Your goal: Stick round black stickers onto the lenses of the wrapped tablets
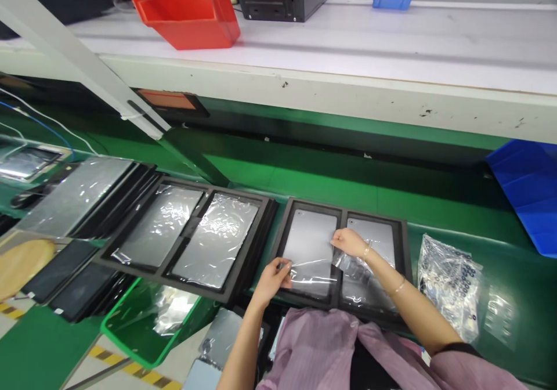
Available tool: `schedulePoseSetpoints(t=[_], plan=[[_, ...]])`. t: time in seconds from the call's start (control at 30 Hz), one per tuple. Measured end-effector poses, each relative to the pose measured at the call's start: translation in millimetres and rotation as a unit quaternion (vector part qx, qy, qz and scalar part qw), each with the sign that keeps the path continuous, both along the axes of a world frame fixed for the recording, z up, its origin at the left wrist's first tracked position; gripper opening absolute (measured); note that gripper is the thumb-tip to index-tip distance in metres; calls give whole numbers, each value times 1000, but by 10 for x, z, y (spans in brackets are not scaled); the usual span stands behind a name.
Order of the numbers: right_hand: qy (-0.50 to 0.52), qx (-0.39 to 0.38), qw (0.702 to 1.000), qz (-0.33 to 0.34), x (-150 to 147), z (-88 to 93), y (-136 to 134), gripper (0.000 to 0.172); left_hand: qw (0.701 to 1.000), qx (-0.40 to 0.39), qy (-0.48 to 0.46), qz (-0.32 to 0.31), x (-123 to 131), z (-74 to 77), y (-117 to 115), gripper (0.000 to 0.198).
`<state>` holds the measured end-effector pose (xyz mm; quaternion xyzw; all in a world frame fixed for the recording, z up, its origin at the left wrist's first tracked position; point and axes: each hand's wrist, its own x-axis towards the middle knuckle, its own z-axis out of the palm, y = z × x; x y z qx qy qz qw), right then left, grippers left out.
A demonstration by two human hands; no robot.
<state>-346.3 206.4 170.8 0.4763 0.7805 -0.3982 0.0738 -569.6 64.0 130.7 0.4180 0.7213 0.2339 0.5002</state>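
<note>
A black foam tray (342, 216) in front of me holds two flat silver panels. Over the left panel (312, 236), my left hand (274, 280) pinches the lower left part of a clear plastic film (311, 268). My right hand (348, 241) is closed on the film's upper right part, near the tray's middle divider. The right panel (378, 240) lies partly under my right forearm, with crinkled clear film over its lower part.
Stacked foam trays with film-covered panels (217, 239) stand to the left. A green bin (130, 343) sits below them. Plastic bags of small parts (450, 280) lie right. A shelf (348, 97) spans above, bearing a red bin (191, 21). A blue bin (528, 192) is far right.
</note>
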Motion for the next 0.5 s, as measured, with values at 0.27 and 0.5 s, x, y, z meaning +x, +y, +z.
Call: schedulePoseSetpoints(t=[0.27,0.5], plan=[[-88,62,993,40,-305,-141,-96,32,985,-14,157,72,163,-79,208,17],[-52,31,995,82,-283,-216,-284,41,948,39,315,31,351,91,67,27]])
